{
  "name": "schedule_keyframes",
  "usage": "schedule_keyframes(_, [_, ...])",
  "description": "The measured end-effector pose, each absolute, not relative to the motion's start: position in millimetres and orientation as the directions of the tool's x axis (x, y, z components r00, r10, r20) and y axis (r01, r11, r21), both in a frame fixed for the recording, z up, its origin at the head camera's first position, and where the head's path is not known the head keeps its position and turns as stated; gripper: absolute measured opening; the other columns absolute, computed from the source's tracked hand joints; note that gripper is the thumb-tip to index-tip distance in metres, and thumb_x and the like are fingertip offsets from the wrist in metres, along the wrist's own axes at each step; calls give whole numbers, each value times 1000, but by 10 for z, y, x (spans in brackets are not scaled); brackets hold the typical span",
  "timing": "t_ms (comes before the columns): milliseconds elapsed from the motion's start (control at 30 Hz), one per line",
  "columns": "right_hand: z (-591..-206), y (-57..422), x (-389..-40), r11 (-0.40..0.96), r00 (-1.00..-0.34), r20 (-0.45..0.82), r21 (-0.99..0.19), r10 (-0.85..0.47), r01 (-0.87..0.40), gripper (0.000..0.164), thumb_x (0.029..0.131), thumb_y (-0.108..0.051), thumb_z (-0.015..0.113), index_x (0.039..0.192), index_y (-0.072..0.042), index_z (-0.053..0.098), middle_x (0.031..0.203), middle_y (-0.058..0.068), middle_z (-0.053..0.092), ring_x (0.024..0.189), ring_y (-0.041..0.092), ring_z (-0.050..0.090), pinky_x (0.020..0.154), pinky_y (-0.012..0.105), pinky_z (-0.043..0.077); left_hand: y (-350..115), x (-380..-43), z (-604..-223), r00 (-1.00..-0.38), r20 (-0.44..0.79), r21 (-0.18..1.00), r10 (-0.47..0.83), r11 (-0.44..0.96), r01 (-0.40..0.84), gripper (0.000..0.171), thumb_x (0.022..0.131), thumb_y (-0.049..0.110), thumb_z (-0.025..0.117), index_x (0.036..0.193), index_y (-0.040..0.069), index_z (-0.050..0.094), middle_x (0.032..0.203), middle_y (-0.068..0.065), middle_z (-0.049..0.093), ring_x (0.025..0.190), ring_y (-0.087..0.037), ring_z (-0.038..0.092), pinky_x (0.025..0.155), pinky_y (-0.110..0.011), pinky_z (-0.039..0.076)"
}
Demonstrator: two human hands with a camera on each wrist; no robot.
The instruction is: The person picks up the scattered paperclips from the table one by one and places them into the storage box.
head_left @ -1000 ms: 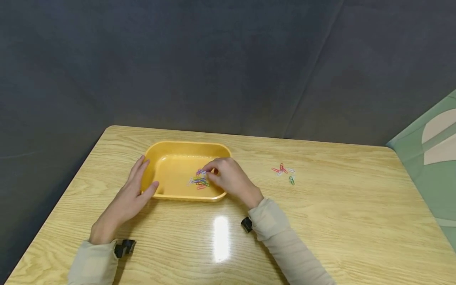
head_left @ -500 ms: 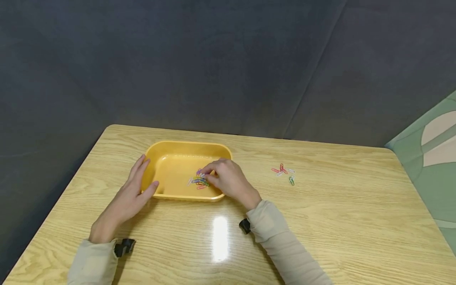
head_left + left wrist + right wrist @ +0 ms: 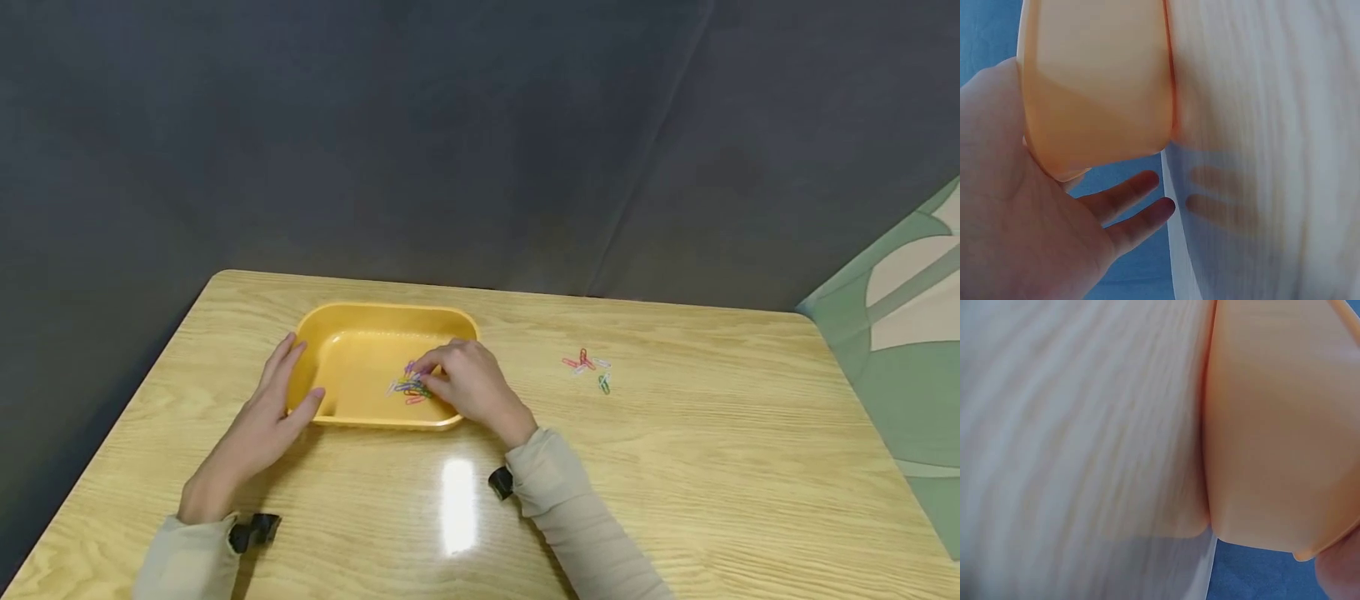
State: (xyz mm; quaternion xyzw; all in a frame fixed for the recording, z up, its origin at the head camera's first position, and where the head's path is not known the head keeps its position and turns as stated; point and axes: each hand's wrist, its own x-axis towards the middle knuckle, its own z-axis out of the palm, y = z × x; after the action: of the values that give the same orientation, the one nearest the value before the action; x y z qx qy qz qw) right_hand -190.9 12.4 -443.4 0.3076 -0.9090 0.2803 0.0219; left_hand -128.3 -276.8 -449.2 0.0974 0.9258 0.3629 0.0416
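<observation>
A yellow plastic tray [image 3: 390,423] stands on the table, with a small heap of coloured paper clips [image 3: 408,390] towards its right side. My left hand [image 3: 262,429] rests at the tray's left end, fingers spread along the outside and thumb over the near rim. In the left wrist view, two straight fingers [image 3: 1129,209] extend below the tray's end wall. My right hand [image 3: 472,379] reaches over the right rim, thumb and forefinger pinching a pale paper clip [image 3: 417,377] at the heap. Only a bit of that hand shows in the right wrist view, beside the tray's outer wall [image 3: 1279,437].
To the right of the tray, several red, white and green paper clips [image 3: 583,360] lie loose on the wooden table [image 3: 712,433]. A dark cloth [image 3: 450,150] hangs behind the far edge, and a green patterned cloth [image 3: 862,375] borders the right side.
The right fingertips have sunk slightly, closer to the heap in the tray. The left hand keeps its place on the tray. The whole view has shifted a little.
</observation>
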Motion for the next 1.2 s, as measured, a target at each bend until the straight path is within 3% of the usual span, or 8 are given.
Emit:
schedule_keyframes(200, [-4446, 117, -1889, 653, -805, 207, -491, -556, -577, 14, 91, -17, 72, 103, -16, 79, 93, -7, 77, 80, 13, 63, 88, 36, 51, -2785, -1266, -4534, -979, -4, 678, 206, 720, 149, 75, 105, 37, 47, 160, 7, 6, 168, -9, -9, 150, -47, 12, 105, -72, 29])
schedule_keyframes(467, [-4430, 153, -1916, 657, -806, 216, -484, -551, -579, 15, 91, -17, 73, 104, -16, 79, 93, -7, 77, 79, 13, 65, 94, 37, 50, -2757, -1315, -4511, -977, -6, 674, 212, 723, 153, 75, 105, 38, 46, 160, 7, 6, 168, -8, -9, 150, -46, 13, 106, -71, 30])
schedule_keyframes(967, [-4436, 150, -1899, 630, -791, 247, -493, -560, -600, 16, 91, -14, 72, 106, -16, 78, 94, -5, 77, 81, 13, 64, 92, 36, 51, -2746, -1293, -4488, -979, -7, 635, 203, 757, 152, 75, 105, 37, 46, 160, 7, 6, 168, -9, -7, 150, -47, 13, 106, -72, 28])
schedule_keyframes(1100, [-4442, 140, -1897, 609, -786, 263, -514, -559, -604, 16, 92, -14, 71, 106, -16, 77, 94, -3, 76, 80, 13, 63, 88, 35, 51, -2754, -1279, -4478, -981, -2, 608, 195, 779, 154, 75, 105, 37, 47, 160, 6, 7, 168, -11, -5, 150, -47, 15, 107, -72, 26])
schedule_keyframes(1200, [-4442, 148, -1904, 586, -782, 284, -533, -555, -610, 16, 92, -12, 70, 107, -13, 76, 95, -1, 76, 79, 13, 62, 78, 31, 50, -2758, -1275, -4470, -981, -14, 605, 195, 783, 147, 76, 105, 37, 47, 161, 8, 5, 168, -10, -6, 150, -47, 14, 107, -72, 26])
